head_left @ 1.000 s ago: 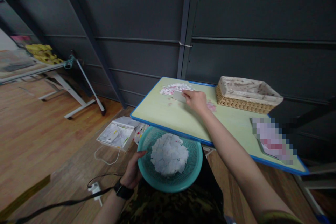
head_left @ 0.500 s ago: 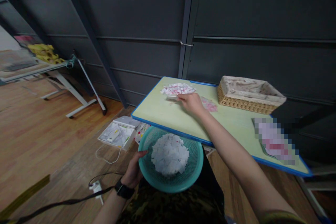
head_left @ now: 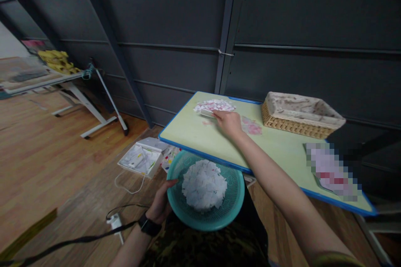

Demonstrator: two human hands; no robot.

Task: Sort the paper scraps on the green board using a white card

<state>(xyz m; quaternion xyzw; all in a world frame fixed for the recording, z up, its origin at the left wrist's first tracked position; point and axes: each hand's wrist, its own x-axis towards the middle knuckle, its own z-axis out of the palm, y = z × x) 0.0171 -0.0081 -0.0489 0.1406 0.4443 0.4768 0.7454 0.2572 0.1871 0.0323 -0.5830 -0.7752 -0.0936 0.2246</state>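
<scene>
My left hand (head_left: 161, 202) grips the left rim of a teal plastic colander (head_left: 235, 194), thumb over the edge. Inside the colander lies a heap of white paper scraps (head_left: 204, 184). Over the pale yellow table (head_left: 188, 137) with blue edging, my right hand (head_left: 228, 122) is closed on a thin, flat white strip (head_left: 206, 113), whose kind I cannot make out. Just behind the strip is a pile of white and pink paper scraps (head_left: 216, 104). A flat pinkish patch (head_left: 251, 126) lies to the right of that hand.
A lined wicker basket (head_left: 297, 127) stands at the table's back right, with a blurred-out item (head_left: 332, 171) in front. On the floor at left are an open white box (head_left: 139, 159) and a power strip (head_left: 115, 223) with cables. A dark panelled wall (head_left: 169, 21) rises behind.
The view has shifted slightly, so everything sits a little further right. My right hand still holds the white strip by the pile, and my left hand stays on the colander.
</scene>
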